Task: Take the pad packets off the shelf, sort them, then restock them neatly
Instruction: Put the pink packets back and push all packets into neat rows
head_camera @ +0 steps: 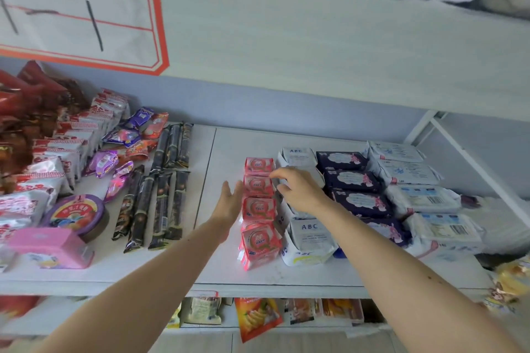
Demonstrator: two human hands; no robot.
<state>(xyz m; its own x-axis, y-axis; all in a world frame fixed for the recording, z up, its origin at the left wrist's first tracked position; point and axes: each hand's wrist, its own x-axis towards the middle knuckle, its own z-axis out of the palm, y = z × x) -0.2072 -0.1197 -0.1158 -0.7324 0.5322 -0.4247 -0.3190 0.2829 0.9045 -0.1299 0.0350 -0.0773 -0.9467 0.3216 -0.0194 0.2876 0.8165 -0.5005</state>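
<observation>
Four rows of pad packets lie on the white shelf [235, 272]. From left to right they are pink packets [259, 209], white ABC packets [311, 235], dark navy packets [354, 180] and pale blue-white packets [421, 198]. My left hand [229, 203] has straight fingers and lies flat against the left side of the pink row. My right hand [298, 189] hovers over the gap between the pink and white rows. Its fingers are loosely curled, with the fingertips at the pink packets' right edge, and it grips nothing.
Left of the pads lie dark snack sticks [160, 189], purple and red candy bags [126, 149], a round tin [77, 215] and a pink box [51, 246]. A shelf above overhangs. A lower shelf holds snack packets [255, 318]. A white frame post [470, 157] stands at the right.
</observation>
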